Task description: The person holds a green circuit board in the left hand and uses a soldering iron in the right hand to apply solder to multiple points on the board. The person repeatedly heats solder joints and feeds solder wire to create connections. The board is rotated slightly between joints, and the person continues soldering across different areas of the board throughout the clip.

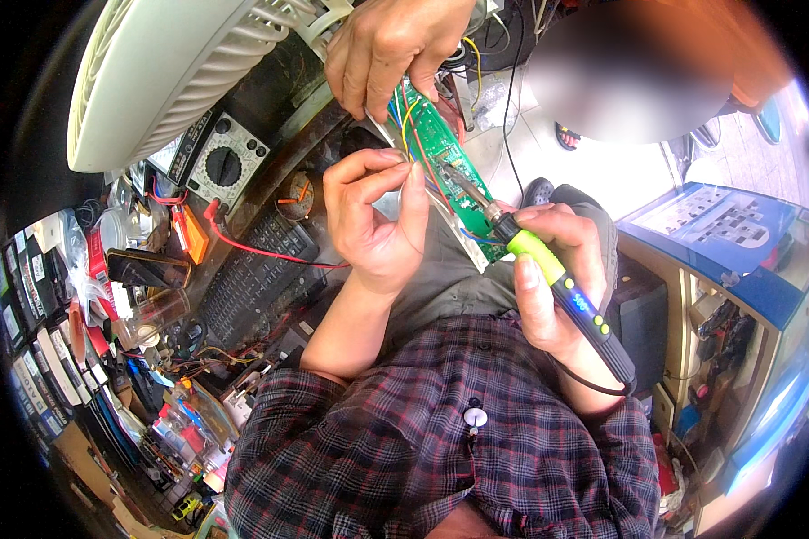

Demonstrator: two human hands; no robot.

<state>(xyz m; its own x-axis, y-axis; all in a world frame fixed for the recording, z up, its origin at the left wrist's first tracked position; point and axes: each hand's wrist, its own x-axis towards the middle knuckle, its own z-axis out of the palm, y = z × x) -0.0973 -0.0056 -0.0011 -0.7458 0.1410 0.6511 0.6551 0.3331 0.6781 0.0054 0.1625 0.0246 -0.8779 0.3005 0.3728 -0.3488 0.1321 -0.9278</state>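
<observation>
My right hand (562, 260) grips a soldering iron (553, 265) with a bright green and black handle and a small lit display. Its metal tip points up and left, over the green circuit board (445, 148); whether it touches a joint I cannot make out. Beside the board's left edge, my left hand (373, 216) is closed in a pinch of thumb and forefinger. A thin yellow wire (407, 126) runs from the board down to those fingertips. Another person's hand (391, 49) holds the far end of the board, which slants above my lap in a pale strip-like housing.
A white fan (180, 76) looms at upper left. Below it lie an analogue multimeter (225, 162), a red test lead (270, 254) and a dusty black keyboard (252, 278). Boxes and small parts crowd the left. A blue-topped glass display case (719, 229) stands right, near the other person.
</observation>
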